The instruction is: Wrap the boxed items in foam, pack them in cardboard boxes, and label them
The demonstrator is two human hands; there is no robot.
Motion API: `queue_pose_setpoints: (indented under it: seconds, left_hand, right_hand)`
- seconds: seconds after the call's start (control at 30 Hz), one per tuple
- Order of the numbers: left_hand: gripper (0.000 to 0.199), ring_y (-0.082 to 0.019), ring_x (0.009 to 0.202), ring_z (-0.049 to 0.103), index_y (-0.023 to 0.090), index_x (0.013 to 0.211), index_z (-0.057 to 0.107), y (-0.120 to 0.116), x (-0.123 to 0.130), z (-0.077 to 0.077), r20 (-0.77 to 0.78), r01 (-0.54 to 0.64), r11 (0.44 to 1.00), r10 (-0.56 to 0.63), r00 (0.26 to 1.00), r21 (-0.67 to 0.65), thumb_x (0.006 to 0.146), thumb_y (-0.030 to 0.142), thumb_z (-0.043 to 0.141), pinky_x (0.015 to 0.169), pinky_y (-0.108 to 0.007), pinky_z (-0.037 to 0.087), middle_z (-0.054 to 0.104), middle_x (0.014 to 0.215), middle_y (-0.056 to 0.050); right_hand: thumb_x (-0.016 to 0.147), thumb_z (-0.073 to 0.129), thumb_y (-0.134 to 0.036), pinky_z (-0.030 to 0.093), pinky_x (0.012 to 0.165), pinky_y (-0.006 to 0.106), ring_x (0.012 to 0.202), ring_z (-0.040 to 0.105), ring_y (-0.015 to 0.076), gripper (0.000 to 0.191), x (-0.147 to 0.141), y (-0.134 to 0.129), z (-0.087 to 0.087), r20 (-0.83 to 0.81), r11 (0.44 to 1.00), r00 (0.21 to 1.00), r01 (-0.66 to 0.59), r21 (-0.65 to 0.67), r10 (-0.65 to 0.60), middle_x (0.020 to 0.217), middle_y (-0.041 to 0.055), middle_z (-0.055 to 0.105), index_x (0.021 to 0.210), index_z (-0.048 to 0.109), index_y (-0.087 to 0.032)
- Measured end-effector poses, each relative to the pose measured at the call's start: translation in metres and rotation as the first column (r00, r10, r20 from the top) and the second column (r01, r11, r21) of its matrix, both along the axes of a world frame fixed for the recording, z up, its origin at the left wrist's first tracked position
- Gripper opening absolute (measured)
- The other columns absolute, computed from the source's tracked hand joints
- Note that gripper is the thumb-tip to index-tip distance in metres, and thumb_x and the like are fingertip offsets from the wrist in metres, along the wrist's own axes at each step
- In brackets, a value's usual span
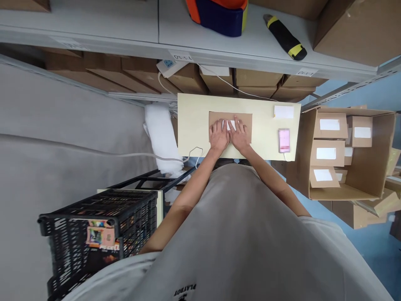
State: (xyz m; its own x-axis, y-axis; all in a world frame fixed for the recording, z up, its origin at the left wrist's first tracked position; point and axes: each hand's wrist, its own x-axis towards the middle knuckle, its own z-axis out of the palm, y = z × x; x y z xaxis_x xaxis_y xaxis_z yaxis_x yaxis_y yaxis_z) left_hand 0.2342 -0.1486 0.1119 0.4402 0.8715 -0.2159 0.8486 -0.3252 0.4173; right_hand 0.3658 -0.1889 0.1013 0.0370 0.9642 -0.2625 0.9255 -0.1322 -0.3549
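On the pale yellow table (192,125) lies a flat brown cardboard box (230,116) with a white label (231,125) on its upper face. My left hand (219,133) rests spread on the left half of the box, its fingertips at the label's left edge. Flat on the right half is my right hand (238,134), fingers apart, touching the label's right part. The hands meet near the thumbs and cover part of the label. Neither hand grips anything.
A phone (284,140) and white labels (283,111) lie at the table's right. Beyond stands a large carton (347,194) of labelled boxes. A shelf (125,44) with a cutter (285,37) runs along the back. A black crate (134,209) is at lower left; a cable (131,155) crosses leftward.
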Motion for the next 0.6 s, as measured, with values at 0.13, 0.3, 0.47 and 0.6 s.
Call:
queue_pose_setpoints:
  seconds: [0.13, 0.3, 0.47, 0.6]
  left_hand:
    - [0.07, -0.039, 0.173, 0.036, 0.005, 0.176, 0.043, -0.001, -0.008, -0.005, 0.043, 0.007, 1.0, -0.006, 0.999, -0.018, 0.114, 0.035, 0.033, 0.144, -0.061, 0.023, 0.044, 0.182, -0.025]
    - [0.07, -0.034, 0.182, 0.011, 0.015, 0.18, 0.039, -0.017, -0.027, -0.015, 0.072, -0.086, 0.995, 0.089, 0.993, -0.049, 0.116, 0.04, 0.031, 0.147, -0.064, 0.005, 0.032, 0.19, -0.016]
    - [0.072, -0.038, 0.182, -0.004, 0.012, 0.179, 0.04, -0.027, -0.013, -0.014, 0.045, -0.171, 0.984, 0.173, 0.984, -0.05, 0.112, 0.037, 0.037, 0.145, -0.072, 0.004, 0.023, 0.191, -0.018]
    - [0.071, -0.037, 0.182, -0.001, 0.013, 0.18, 0.041, -0.031, -0.002, -0.013, 0.025, -0.153, 0.987, 0.154, 0.988, -0.043, 0.114, 0.039, 0.037, 0.146, -0.069, 0.004, 0.022, 0.192, -0.016]
  right_hand:
    - [0.121, 0.024, -0.035, 0.021, 0.146, 0.059, 0.179, 0.026, 0.0347, 0.069, 0.012, -0.016, 0.006, -0.047, 0.999, 0.998, 0.035, -0.003, -0.035, 0.192, 0.0184, 0.022, 0.182, 0.03, -0.005]
    - [0.12, 0.023, -0.032, 0.012, 0.148, 0.06, 0.182, 0.018, 0.0306, 0.068, 0.037, -0.039, 0.009, -0.086, 0.991, 0.987, 0.133, -0.021, -0.134, 0.193, 0.0152, 0.022, 0.184, 0.028, -0.01]
    - [0.12, 0.027, -0.027, 0.011, 0.148, 0.063, 0.182, 0.014, 0.0306, 0.064, 0.033, -0.04, 0.002, -0.163, 0.995, 0.982, 0.101, 0.021, -0.096, 0.193, 0.0139, 0.021, 0.182, 0.035, -0.015]
    - [0.121, 0.036, -0.035, 0.012, 0.149, 0.059, 0.182, 0.016, 0.0303, 0.062, 0.025, -0.041, -0.003, -0.219, 0.998, 0.974, -0.058, 0.011, 0.059, 0.193, 0.0101, 0.023, 0.181, 0.04, -0.02]
